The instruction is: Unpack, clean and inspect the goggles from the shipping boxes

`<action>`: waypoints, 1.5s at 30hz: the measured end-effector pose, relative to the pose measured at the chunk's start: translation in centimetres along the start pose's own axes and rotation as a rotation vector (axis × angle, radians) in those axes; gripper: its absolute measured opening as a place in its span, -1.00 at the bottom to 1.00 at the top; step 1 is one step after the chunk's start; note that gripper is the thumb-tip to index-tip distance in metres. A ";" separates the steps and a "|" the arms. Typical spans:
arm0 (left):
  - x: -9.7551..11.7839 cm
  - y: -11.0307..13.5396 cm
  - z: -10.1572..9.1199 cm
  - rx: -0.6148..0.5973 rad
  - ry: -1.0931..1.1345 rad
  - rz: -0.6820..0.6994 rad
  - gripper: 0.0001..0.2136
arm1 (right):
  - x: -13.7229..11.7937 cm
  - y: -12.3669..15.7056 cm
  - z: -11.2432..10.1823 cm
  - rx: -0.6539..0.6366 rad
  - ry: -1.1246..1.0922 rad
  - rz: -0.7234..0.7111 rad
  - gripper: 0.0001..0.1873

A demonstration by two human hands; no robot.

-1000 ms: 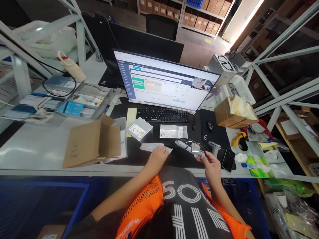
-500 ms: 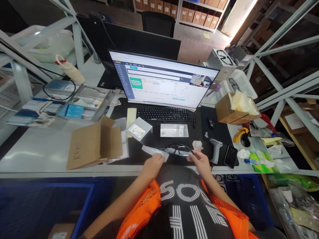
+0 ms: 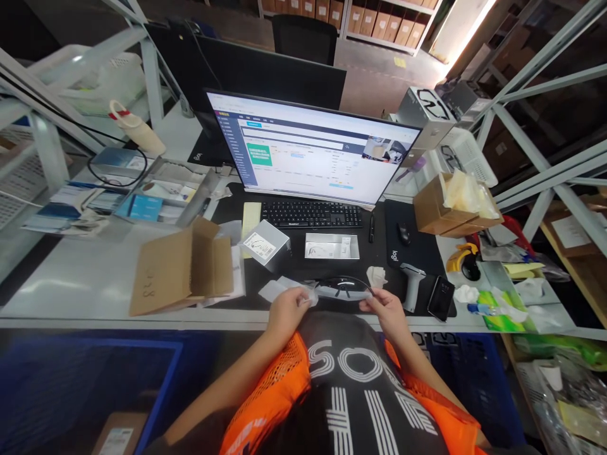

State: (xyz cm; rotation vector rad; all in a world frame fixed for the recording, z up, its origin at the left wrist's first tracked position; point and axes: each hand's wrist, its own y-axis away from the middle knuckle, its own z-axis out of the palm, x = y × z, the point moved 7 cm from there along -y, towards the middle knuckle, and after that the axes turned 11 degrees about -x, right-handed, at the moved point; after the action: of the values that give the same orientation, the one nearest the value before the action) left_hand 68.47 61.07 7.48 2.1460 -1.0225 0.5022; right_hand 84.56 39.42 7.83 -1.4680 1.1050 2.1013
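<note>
Looks like a packing spot in a storeroom. Has a long grey desk (image 3: pixel 71 272) with a big lit screen (image 3: pixel 303 155), a keyboard (image 3: pixel 310 216), a scanner gun (image 3: pixel 411 287) and an open brown box (image 3: pixel 164 272). Shows metal bars (image 3: pixel 531 164) at both sides and, far back, shelves (image 3: pixel 346 18) with rows of brown boxes (image 3: pixel 380 25).

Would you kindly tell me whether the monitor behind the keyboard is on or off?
On: the monitor is lit and displays a green block.
</note>
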 end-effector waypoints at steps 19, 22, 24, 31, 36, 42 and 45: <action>0.1 1.3 0.3 0.130 0.058 0.098 -0.83 | -1.4 0.1 -0.4 -0.040 0.022 -0.008 -0.48; 1.1 1.3 0.3 0.149 0.044 0.198 -0.88 | -1.4 0.3 0.5 -0.094 0.029 -0.012 -0.53; 1.4 1.3 0.4 0.169 0.038 0.251 -0.94 | -1.3 0.4 0.8 -0.077 0.064 -0.029 -0.54; 1.4 1.7 0.1 0.262 -0.095 0.255 -0.79 | -1.0 -0.1 -0.2 0.052 0.099 -0.100 -0.49; 2.7 0.9 0.1 0.166 -0.294 0.273 -0.73 | -1.0 -0.1 -0.9 0.035 0.061 -0.086 -0.52; 5.1 -2.2 3.2 -0.111 -0.452 0.467 -0.77 | -0.6 -0.6 -1.4 0.087 -0.003 -0.112 -0.50; 5.6 -2.6 4.8 -0.200 -0.492 0.551 -0.78 | -0.3 -1.4 -0.9 0.079 0.025 -0.097 -0.47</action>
State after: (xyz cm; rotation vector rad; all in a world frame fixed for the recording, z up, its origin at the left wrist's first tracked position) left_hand 74.20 55.77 6.43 1.8294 -1.8743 0.0975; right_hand 86.21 39.69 7.41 -1.4844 1.0904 1.9558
